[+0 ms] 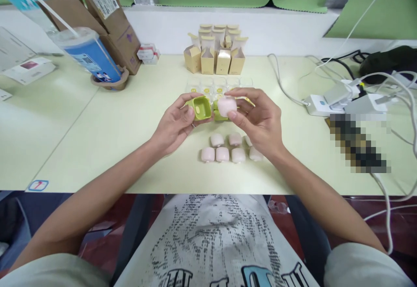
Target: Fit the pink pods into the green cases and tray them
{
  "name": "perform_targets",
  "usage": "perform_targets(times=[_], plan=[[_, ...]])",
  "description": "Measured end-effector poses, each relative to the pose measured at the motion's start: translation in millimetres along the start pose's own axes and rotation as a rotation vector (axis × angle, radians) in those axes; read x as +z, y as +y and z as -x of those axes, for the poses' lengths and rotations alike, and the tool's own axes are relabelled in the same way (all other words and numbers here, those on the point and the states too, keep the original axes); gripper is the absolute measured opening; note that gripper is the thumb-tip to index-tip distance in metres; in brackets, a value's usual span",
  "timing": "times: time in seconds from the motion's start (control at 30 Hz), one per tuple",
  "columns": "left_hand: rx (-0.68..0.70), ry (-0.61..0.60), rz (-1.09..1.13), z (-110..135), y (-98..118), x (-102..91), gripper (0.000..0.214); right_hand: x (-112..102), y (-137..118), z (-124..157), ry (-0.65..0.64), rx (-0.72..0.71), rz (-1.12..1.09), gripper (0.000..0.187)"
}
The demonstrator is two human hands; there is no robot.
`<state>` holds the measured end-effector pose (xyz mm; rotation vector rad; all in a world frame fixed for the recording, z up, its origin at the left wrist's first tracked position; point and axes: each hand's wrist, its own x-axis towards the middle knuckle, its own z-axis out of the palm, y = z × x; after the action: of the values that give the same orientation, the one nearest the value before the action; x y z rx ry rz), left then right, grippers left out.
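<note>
My left hand (174, 124) is closed around a small lime-green square shell (202, 107), its hollow side tilted toward me. Between the thumb and fingers of my right hand (263, 117) is a pale pink rounded block (227, 106), held just right of the shell and apart from it. More green pieces (220, 116) show partly behind my hands. Several similar pale pink and whitish rounded blocks (222, 154) lie in two rows on the table below, some partly covered by my right hand. Beyond my hands is a clear compartment tray (213, 82) with yellow marks.
Several small open cardboard boxes (207, 61) stand at the back by the wall. To the left are a blue cup (94, 58) with a straw, a large carton (119, 30) and small white-red boxes (149, 53). A power strip (321, 104) and cables lie at right.
</note>
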<state>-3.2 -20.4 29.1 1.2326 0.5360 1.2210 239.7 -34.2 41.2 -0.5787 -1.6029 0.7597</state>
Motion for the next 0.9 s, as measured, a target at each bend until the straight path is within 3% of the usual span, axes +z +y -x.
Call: perform_targets(times=[0.1, 0.37, 0.73, 0.9], plan=[[0.022, -0.018, -0.083, 2, -6, -1.4, 0.052, 4, -4, 1, 0.024, 0.018, -0.016, 0.039], [0.163, -0.052, -0.236, 0, -16, -4.4, 0.058, 7, -7, 6, 0.001, 0.035, 0.153, 0.03], [0.339, -0.12, -0.324, -5, -28, -18.1, 0.065, 13, -1, 10, 0.093, 0.029, 0.121, 0.029], [0.328, -0.086, -0.39, -3, -28, -19.5, 0.06, 14, 0, 10, 0.117, 0.009, 0.145, 0.031]])
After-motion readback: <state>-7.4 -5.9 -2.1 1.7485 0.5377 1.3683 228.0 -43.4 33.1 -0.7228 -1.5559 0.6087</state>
